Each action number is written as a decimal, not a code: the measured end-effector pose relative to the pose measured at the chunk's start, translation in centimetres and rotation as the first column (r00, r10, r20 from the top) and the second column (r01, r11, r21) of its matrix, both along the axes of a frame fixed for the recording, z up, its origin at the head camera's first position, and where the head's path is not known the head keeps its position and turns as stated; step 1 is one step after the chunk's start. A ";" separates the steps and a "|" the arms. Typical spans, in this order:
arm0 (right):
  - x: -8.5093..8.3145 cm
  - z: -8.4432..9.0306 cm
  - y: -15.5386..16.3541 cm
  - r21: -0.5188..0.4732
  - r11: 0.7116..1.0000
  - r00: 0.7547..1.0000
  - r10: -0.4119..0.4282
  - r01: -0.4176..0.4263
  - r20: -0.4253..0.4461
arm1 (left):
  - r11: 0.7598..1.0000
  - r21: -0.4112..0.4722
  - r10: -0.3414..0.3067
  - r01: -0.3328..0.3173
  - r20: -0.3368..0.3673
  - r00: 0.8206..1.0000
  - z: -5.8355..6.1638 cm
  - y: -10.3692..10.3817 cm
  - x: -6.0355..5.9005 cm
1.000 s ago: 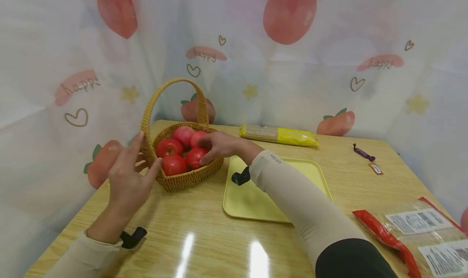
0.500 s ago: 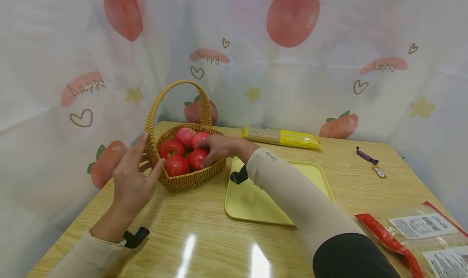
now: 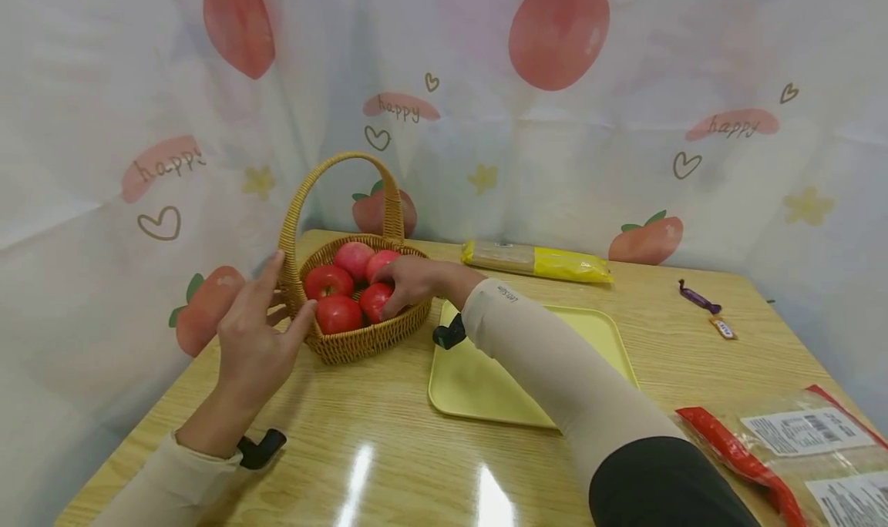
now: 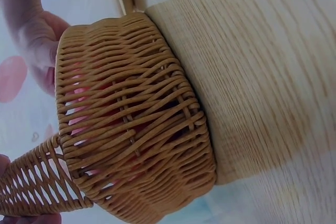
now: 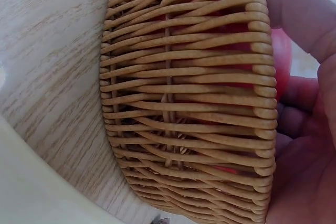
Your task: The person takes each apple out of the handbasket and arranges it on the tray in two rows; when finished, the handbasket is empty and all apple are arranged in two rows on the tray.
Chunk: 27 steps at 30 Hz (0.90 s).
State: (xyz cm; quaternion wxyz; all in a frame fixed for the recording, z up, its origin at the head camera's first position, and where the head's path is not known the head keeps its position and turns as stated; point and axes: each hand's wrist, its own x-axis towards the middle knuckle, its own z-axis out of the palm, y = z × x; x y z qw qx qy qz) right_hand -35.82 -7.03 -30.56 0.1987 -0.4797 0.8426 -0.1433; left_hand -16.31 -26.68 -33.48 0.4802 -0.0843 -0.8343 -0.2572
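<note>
Right hand: reaching over the rim of the wicker basket (image 3: 361, 338), the right hand (image 3: 411, 280) curls its fingers round a red apple (image 3: 375, 299) on the side nearest the tray.
Left hand: the left hand (image 3: 253, 342) rests against the basket's outer left wall with fingers straight and spread, gripping nothing.
Basket: it stands on the wooden table (image 3: 388, 450), handle upright, just left of the yellow tray (image 3: 486, 380).
Other apples: four more red apples (image 3: 326, 280) lie packed together inside.
Far edge: a yellow noodle packet (image 3: 537, 262) lies against the curtain.
Right side: two wrapped sweets (image 3: 699, 297) lie well apart from the basket; clear labelled bags (image 3: 798, 450) sit at the near corner.
</note>
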 end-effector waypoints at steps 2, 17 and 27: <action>0.1 -0.1 -0.1 -0.005 1.000 1.000 -0.002 0.002 -0.015 | 1.000 -0.003 -0.001 0.001 -0.005 1.000 0.0 -0.1 0.0; 0.3 -0.1 0.3 -0.115 0.989 0.991 -0.077 0.090 0.107 | 1.000 -0.002 -0.002 0.002 -0.007 1.000 -0.1 -0.2 -0.1; 0.3 -0.2 1.0 -0.209 0.972 0.989 -0.084 0.109 0.125 | 1.000 -0.002 0.001 -0.001 0.000 1.000 -0.2 0.0 -0.1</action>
